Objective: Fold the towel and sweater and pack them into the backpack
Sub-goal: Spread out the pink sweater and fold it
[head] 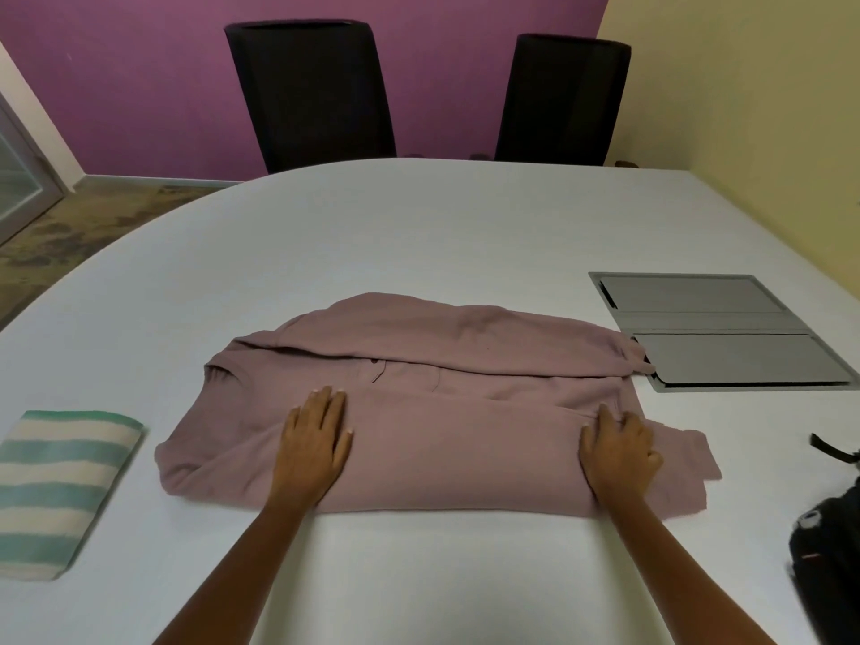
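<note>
We have the pink sweater (419, 412) lying sideways across the white table (419, 235), its far and near edges folded in toward the middle so it forms a long band, and both our hands rest on the near fold. Our left hand (316, 439) lies flat and open, fingers spread, pressing the cloth without gripping it; our right hand (619, 451) sits near the hem end with fingers a little curled, and we cannot tell whether it pinches the fabric or only presses. The striped towel (60, 491) is already folded and waits at the left, well apart from the sweater. The black backpack (828, 551) shows only partly at the right edge, so we cannot see whether it is open. We judge the sweater half done: it likely needs a crosswise fold before packing. The risks come from the loose cloth. The flap near our right hand juts past the band and could slip out when we lift one end, and the far fold could fall open if we drag instead of lifting. The far corner touches the grey panel (726, 332) set in the table, and may snag there
</note>
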